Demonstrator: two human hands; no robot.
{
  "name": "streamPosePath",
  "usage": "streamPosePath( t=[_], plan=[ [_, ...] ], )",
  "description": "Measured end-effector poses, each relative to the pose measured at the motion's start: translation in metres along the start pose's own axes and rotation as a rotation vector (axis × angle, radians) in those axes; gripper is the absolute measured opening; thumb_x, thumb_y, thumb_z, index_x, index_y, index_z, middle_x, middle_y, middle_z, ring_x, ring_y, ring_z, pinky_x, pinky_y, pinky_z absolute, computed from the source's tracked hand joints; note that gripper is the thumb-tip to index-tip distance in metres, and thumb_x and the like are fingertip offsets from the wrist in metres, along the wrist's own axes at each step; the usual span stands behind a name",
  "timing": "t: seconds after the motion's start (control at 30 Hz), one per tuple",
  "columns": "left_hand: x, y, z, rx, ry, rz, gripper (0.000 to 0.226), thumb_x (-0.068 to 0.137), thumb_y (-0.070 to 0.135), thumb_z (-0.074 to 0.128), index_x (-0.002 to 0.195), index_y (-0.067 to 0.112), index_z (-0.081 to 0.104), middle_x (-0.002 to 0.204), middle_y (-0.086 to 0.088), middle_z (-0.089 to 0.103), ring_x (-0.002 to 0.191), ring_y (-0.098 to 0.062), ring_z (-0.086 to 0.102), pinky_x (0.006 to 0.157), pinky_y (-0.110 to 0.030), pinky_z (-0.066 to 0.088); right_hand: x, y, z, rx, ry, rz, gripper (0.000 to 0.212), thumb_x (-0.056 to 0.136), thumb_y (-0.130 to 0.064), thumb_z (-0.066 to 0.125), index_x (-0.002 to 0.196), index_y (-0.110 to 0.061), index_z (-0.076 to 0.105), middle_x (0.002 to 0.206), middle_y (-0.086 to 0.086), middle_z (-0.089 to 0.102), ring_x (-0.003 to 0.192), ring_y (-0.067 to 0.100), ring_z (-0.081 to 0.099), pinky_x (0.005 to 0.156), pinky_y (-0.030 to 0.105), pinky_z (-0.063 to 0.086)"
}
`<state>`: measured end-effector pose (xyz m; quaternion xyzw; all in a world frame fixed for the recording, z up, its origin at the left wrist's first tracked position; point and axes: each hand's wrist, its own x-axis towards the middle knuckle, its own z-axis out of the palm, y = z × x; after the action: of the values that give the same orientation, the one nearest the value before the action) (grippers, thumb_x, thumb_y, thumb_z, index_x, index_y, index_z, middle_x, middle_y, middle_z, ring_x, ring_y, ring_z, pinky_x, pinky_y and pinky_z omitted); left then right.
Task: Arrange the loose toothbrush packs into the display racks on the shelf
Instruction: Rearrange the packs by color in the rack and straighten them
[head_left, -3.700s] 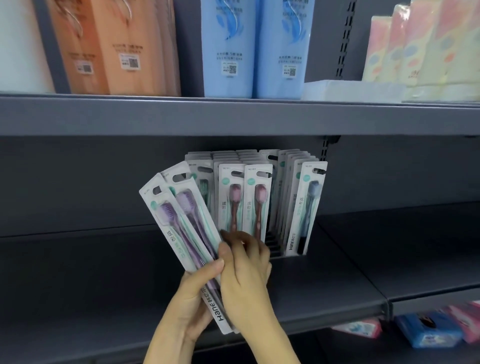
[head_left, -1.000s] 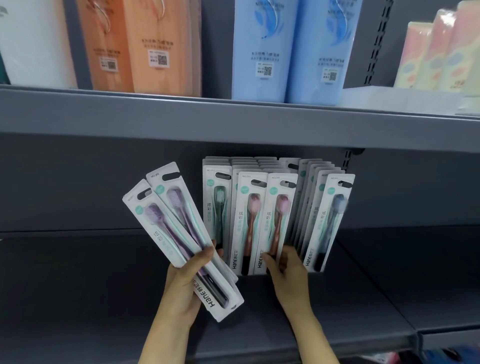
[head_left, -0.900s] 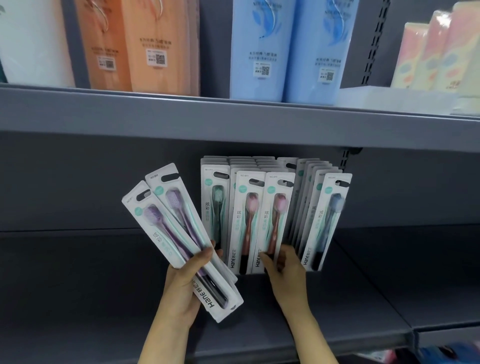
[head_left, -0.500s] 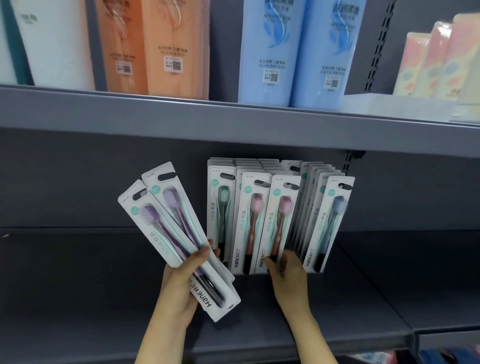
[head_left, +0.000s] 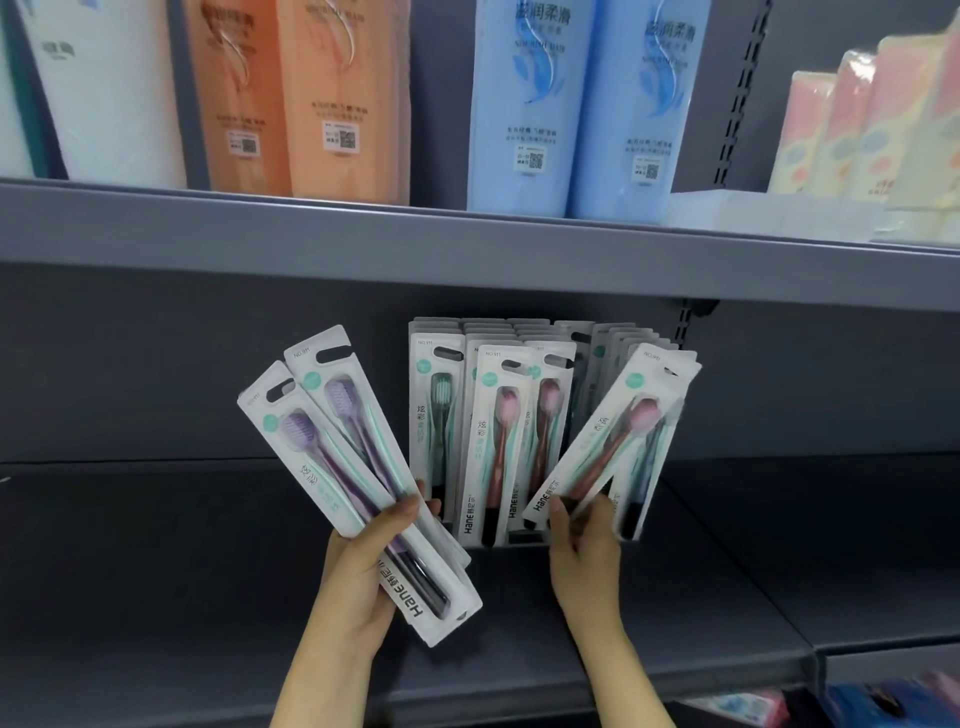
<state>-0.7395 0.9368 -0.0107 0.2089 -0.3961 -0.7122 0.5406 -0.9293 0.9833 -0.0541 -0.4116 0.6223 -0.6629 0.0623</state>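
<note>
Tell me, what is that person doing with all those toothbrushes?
A person is stocking a shop shelf. The left hand grips two purple toothbrush packs, fanned out. The right hand pinches the bottom of a pink toothbrush pack, tilted to the right in front of the display rack, where many packs already stand upright. The three packs in the hands are not yet in the rack.

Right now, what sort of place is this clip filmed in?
Most likely a shop's toiletries aisle: grey metal shelving holds blue refill pouches with QR labels, and a display rack of carded toothbrush packs is being stocked.
</note>
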Motion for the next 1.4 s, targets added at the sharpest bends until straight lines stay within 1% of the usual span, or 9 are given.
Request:
streamPosePath(
  t=[0.23,0.3,0.4,0.63,0.8,0.97,1.13,1.23,1.4],
  plan=[
    [-0.004,0.003,0.003,0.014,-0.013,0.006,0.077,0.023,0.031,0.094,0.092,0.007,0.068,0.075,-0.004,0.070,0.071,-0.019,0.069,0.057,-0.030,0.056,0.006,0.015,0.002,-0.132,-0.040,0.002,0.022,0.090,-0.019,0.061,0.074,-0.010,0.049,0.070,0.013,0.053,0.064,0.024,0.050,0.056,0.015,0.039],
    [-0.005,0.003,0.003,0.005,-0.006,0.010,0.062,0.036,0.022,0.092,0.091,0.007,0.068,0.076,-0.004,0.071,0.072,-0.018,0.070,0.056,-0.030,0.056,0.006,0.016,0.003,-0.136,-0.027,0.000,0.024,0.090,-0.020,0.062,0.071,-0.012,0.048,0.068,0.012,0.052,0.063,0.024,0.049,0.056,0.016,0.039],
    [-0.006,0.003,0.003,-0.025,0.010,0.001,0.034,0.059,0.009,0.068,0.093,0.005,0.065,0.073,-0.003,0.071,0.068,-0.016,0.070,0.053,-0.029,0.055,0.005,0.012,0.006,-0.179,-0.042,-0.051,0.031,0.089,-0.020,0.063,0.067,-0.024,0.042,0.061,-0.002,0.044,0.057,0.013,0.042,0.054,0.014,0.037],
    [-0.005,0.003,0.003,0.019,0.015,0.008,0.059,0.042,0.023,0.079,0.097,0.006,0.066,0.078,-0.002,0.071,0.074,-0.018,0.070,0.058,-0.031,0.057,0.003,0.015,0.006,-0.282,-0.045,-0.141,0.032,0.088,-0.018,0.065,0.070,-0.023,0.039,0.058,-0.009,0.037,0.051,0.005,0.037,0.051,0.010,0.033],
    [-0.005,0.001,0.002,0.000,0.011,-0.005,0.039,0.061,0.011,0.068,0.100,0.006,0.065,0.081,-0.002,0.073,0.075,-0.016,0.071,0.059,-0.030,0.057,0.005,0.015,0.006,-0.291,-0.058,-0.095,0.036,0.088,-0.019,0.064,0.066,-0.023,0.037,0.057,-0.007,0.038,0.051,0.005,0.036,0.051,0.013,0.035],
    [-0.003,0.002,0.002,0.002,0.018,-0.010,0.044,0.062,0.010,0.069,0.105,0.006,0.064,0.083,-0.003,0.072,0.080,-0.019,0.071,0.062,-0.032,0.058,0.006,0.019,0.007,-0.388,-0.065,-0.082,0.027,0.089,-0.026,0.063,0.072,-0.016,0.044,0.065,-0.001,0.045,0.063,0.013,0.043,0.053,0.015,0.032],
    [-0.004,0.002,0.002,0.015,0.022,-0.004,0.057,0.044,0.021,0.080,0.098,0.007,0.067,0.082,-0.004,0.072,0.080,-0.020,0.071,0.061,-0.033,0.058,0.004,0.012,0.004,-0.220,-0.039,-0.045,0.031,0.091,-0.023,0.059,0.068,-0.017,0.040,0.062,0.007,0.048,0.058,0.018,0.044,0.053,0.019,0.035],
    [-0.004,0.002,0.001,-0.001,0.027,0.002,0.048,0.055,0.011,0.076,0.101,0.008,0.066,0.084,-0.003,0.073,0.082,-0.020,0.071,0.064,-0.033,0.059,0.002,0.010,0.005,-0.224,-0.045,-0.069,0.027,0.091,-0.024,0.059,0.072,-0.013,0.044,0.063,0.007,0.049,0.060,0.020,0.047,0.055,0.024,0.038],
    [-0.006,0.001,0.002,0.001,0.018,0.001,0.041,0.060,-0.001,0.072,0.099,0.008,0.065,0.079,-0.001,0.071,0.073,-0.016,0.071,0.058,-0.030,0.057,0.002,0.008,0.006,-0.243,-0.036,-0.099,0.034,0.091,-0.021,0.060,0.067,-0.027,0.037,0.060,0.000,0.044,0.055,0.014,0.043,0.052,0.016,0.034]
  ],
)
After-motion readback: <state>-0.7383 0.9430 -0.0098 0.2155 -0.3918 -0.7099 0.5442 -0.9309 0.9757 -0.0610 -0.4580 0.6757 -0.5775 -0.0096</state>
